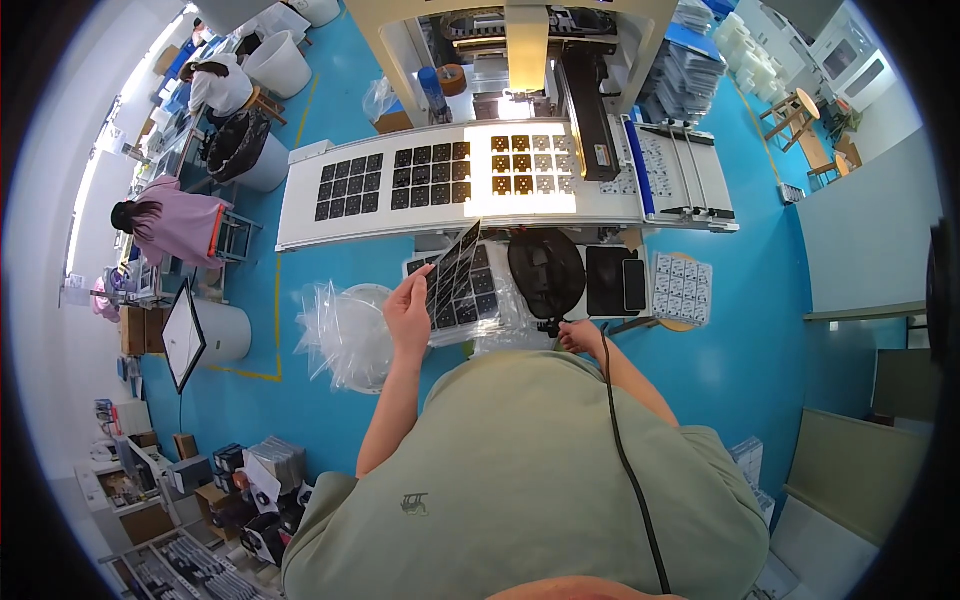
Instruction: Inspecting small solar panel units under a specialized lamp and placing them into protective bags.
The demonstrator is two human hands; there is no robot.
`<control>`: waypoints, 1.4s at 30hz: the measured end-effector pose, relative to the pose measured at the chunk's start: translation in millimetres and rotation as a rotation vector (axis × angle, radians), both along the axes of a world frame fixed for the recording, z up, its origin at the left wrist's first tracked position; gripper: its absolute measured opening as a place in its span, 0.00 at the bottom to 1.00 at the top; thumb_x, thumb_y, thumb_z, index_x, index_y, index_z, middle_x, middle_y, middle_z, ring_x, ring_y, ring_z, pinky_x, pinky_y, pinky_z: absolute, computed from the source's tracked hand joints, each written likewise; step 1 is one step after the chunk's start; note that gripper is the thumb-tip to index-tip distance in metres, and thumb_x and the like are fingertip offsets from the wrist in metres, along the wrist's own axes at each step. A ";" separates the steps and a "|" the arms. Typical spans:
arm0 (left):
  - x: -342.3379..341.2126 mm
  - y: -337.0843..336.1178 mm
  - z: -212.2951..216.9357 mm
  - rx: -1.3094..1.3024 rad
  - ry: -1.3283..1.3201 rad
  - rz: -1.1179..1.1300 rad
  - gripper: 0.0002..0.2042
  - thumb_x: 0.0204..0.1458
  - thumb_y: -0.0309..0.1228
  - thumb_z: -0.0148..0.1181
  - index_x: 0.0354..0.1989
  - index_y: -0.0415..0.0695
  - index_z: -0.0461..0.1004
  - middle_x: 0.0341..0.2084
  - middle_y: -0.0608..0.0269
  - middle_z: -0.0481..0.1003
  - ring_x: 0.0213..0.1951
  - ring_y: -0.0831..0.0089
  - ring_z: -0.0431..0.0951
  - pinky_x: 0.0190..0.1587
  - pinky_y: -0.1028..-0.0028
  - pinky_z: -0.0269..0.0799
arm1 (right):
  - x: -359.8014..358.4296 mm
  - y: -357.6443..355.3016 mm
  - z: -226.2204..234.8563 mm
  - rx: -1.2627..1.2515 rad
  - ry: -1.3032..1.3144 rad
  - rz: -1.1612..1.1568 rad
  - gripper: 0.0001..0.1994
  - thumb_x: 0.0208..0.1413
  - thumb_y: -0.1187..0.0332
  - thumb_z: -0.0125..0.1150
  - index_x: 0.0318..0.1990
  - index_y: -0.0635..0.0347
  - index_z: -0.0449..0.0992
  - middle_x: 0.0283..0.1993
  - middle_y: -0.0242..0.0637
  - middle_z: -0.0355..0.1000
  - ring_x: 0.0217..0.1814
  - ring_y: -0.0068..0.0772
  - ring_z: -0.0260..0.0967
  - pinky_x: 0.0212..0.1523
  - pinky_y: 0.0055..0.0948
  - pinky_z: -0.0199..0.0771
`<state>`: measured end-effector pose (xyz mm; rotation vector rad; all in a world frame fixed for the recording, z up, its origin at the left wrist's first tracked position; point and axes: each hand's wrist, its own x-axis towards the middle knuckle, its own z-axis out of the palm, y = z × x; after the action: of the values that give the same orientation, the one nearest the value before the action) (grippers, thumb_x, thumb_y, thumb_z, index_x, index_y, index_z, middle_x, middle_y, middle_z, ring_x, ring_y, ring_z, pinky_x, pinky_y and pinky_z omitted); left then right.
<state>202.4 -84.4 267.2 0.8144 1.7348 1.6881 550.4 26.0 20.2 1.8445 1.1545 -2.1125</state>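
Left hand (pixel 408 312), frame centre, pinching a sheet of dark square parts (pixel 456 268) by its lower edge, tilted upright as if for inspection above a stack of like sheets (pixel 470 300). Right hand (pixel 580 337) low beside the black round fan (pixel 546 272), grip impossible to tell. More sheets spread flat on the white conveyor (pixel 300 215) above.

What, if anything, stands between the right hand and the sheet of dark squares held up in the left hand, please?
The left hand already holds the sheet tilted up. The right hand is low by the body, and the round black fan on its stand rises between it and the sheet, so it is partly in the way.
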 end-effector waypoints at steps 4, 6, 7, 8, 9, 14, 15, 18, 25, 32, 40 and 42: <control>1.9 2.1 1.1 -0.031 0.047 -0.003 0.13 0.66 0.27 0.53 0.52 0.34 0.79 0.46 0.61 0.82 0.46 0.81 0.77 0.52 0.81 0.70 | 3.5 -1.2 -2.3 0.004 0.040 -0.017 0.17 0.64 0.52 0.58 0.39 0.60 0.77 0.28 0.34 0.74 0.25 0.29 0.73 0.25 0.31 0.74; 2.1 3.5 2.1 -0.025 0.039 -0.013 0.13 0.65 0.27 0.53 0.52 0.34 0.79 0.46 0.61 0.82 0.46 0.81 0.77 0.52 0.81 0.70 | 4.6 -1.3 -4.2 -0.003 0.017 -0.028 0.17 0.64 0.52 0.58 0.39 0.59 0.77 0.27 0.35 0.74 0.25 0.30 0.73 0.25 0.31 0.74; 2.4 3.8 2.5 -0.049 0.055 -0.006 0.13 0.65 0.27 0.53 0.52 0.34 0.79 0.46 0.61 0.82 0.46 0.81 0.77 0.52 0.81 0.70 | 5.0 -1.4 -5.1 -0.003 0.050 -0.030 0.17 0.64 0.52 0.58 0.39 0.59 0.77 0.28 0.35 0.75 0.25 0.30 0.73 0.25 0.31 0.74; 2.6 4.2 2.7 -0.056 0.054 -0.007 0.13 0.65 0.27 0.53 0.52 0.34 0.79 0.46 0.61 0.82 0.47 0.81 0.77 0.52 0.81 0.70 | 5.4 -1.5 -5.9 -0.001 0.050 -0.034 0.17 0.64 0.52 0.58 0.39 0.59 0.77 0.28 0.35 0.75 0.25 0.30 0.73 0.25 0.31 0.74; 2.7 4.7 2.6 -0.031 0.048 -0.017 0.13 0.65 0.27 0.54 0.52 0.34 0.79 0.46 0.61 0.82 0.47 0.81 0.77 0.53 0.81 0.69 | 5.8 -1.6 -6.4 -0.001 0.021 -0.039 0.17 0.64 0.52 0.58 0.39 0.59 0.77 0.28 0.35 0.75 0.25 0.30 0.73 0.25 0.31 0.74; 2.6 8.9 -2.4 -0.030 0.037 -0.017 0.13 0.65 0.27 0.54 0.52 0.34 0.79 0.46 0.61 0.82 0.47 0.81 0.77 0.52 0.81 0.70 | 9.9 -1.9 -5.7 -0.024 0.070 -0.064 0.17 0.65 0.53 0.58 0.38 0.59 0.76 0.28 0.35 0.76 0.26 0.30 0.73 0.26 0.31 0.74; 2.8 9.3 -3.7 -0.019 0.014 -0.026 0.13 0.65 0.27 0.54 0.52 0.34 0.79 0.46 0.60 0.82 0.47 0.81 0.78 0.52 0.81 0.70 | 10.8 -2.1 -5.2 -0.027 0.029 -0.068 0.17 0.65 0.53 0.58 0.38 0.59 0.76 0.28 0.35 0.76 0.26 0.30 0.73 0.26 0.31 0.75; 3.3 10.3 -6.1 -0.019 0.000 -0.028 0.13 0.65 0.27 0.54 0.52 0.34 0.79 0.46 0.60 0.82 0.47 0.80 0.78 0.52 0.80 0.71 | 11.8 -2.8 -3.5 -0.012 0.022 -0.063 0.17 0.65 0.52 0.58 0.39 0.58 0.77 0.29 0.35 0.76 0.26 0.29 0.73 0.28 0.30 0.75; 2.2 11.2 -5.5 -0.040 0.016 -0.009 0.13 0.65 0.27 0.54 0.52 0.33 0.79 0.46 0.59 0.82 0.47 0.79 0.78 0.53 0.80 0.71 | 9.5 -1.0 -3.5 -0.009 0.047 -0.048 0.17 0.65 0.52 0.57 0.40 0.59 0.77 0.30 0.35 0.76 0.28 0.29 0.73 0.29 0.30 0.75; -1.7 10.6 -7.5 -0.044 0.055 -0.005 0.13 0.65 0.27 0.54 0.52 0.33 0.79 0.46 0.59 0.82 0.47 0.78 0.78 0.53 0.79 0.71 | 6.2 1.8 -3.7 -0.013 0.050 -0.036 0.18 0.65 0.52 0.57 0.41 0.60 0.77 0.30 0.35 0.75 0.28 0.30 0.74 0.28 0.31 0.75; 0.5 13.6 -5.5 -0.055 0.044 -0.016 0.13 0.65 0.27 0.54 0.52 0.34 0.79 0.46 0.59 0.82 0.46 0.79 0.78 0.52 0.80 0.71 | 3.5 2.1 3.0 -0.031 0.053 -0.029 0.18 0.66 0.52 0.56 0.41 0.59 0.76 0.32 0.33 0.73 0.32 0.29 0.73 0.35 0.32 0.75; 0.5 13.7 -3.6 -0.052 0.052 -0.028 0.13 0.65 0.27 0.54 0.52 0.33 0.79 0.46 0.59 0.82 0.46 0.79 0.78 0.51 0.80 0.71 | 2.4 2.0 4.6 -0.034 0.016 -0.027 0.18 0.66 0.52 0.56 0.41 0.59 0.76 0.32 0.34 0.74 0.32 0.29 0.74 0.35 0.32 0.75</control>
<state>202.9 -70.7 263.5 0.8621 1.7854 1.6102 552.8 28.0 24.8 1.8422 1.0968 -2.1511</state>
